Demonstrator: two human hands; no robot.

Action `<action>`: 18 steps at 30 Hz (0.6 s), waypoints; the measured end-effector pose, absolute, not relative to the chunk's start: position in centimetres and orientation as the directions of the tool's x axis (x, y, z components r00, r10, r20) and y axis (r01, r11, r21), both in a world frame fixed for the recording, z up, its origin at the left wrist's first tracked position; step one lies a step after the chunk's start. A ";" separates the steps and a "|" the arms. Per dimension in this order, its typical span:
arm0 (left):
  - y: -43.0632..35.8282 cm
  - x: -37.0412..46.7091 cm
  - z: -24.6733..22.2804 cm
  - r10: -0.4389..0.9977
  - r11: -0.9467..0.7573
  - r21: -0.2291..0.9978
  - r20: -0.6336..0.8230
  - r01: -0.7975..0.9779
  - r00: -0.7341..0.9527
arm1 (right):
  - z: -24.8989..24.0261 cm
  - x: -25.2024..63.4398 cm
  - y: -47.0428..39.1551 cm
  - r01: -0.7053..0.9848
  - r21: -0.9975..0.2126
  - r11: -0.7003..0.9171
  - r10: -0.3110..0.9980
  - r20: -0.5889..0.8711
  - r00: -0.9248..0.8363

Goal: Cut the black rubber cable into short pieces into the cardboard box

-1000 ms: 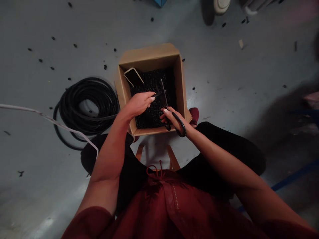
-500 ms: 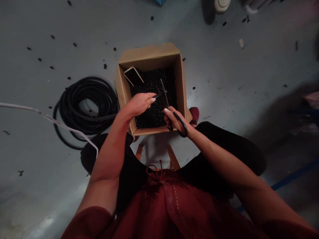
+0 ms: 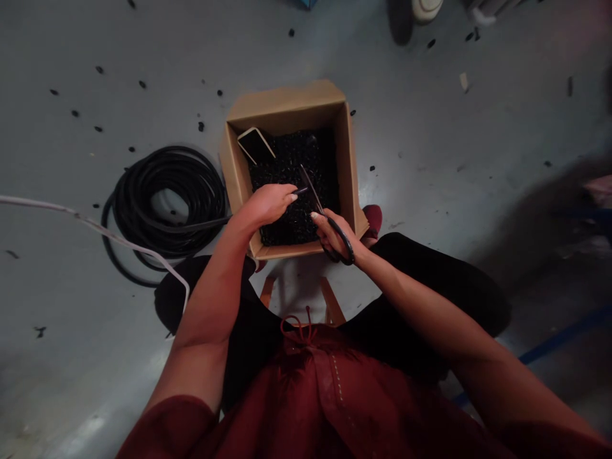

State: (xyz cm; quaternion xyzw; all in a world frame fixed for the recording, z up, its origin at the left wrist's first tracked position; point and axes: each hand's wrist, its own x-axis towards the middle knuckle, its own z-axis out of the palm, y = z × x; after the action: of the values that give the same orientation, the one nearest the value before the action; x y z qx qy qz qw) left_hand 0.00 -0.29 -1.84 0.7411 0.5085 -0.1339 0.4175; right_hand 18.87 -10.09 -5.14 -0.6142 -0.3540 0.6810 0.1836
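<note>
Box (image 3: 354, 172) holds black pieces (image 3: 291, 223) and 1 phone (image 3: 257, 146), tilted at far left corner. Tube (image 3: 301, 190) over box, long axis roughly crosswise, tip pointing right at scissors (image 3: 312, 192). Left hand (image 3: 271, 203) closed, fingers pinching tube; right hand (image 3: 332, 231) curled around scissor handles, blades nearly together, pointing away and left.

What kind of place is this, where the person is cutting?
Probably a small workshop or factory floor: a coil of black tube lies on the floor, a cardboard box holds many small black pieces, and similar bits are scattered around.
</note>
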 end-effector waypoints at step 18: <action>-0.1 -0.3 -0.9 0.768 0.062 0.659 -0.511 0.750 0.385 | -4.5 18.6 -9.9 0.176 -0.756 -0.630 0.713 -0.653 -0.253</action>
State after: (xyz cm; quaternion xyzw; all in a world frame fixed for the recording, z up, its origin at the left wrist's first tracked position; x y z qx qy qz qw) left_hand -0.33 -0.06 -0.91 0.6846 0.5544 0.0097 0.4732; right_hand 18.56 -9.91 -4.49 -0.5793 -0.3836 0.6924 0.1942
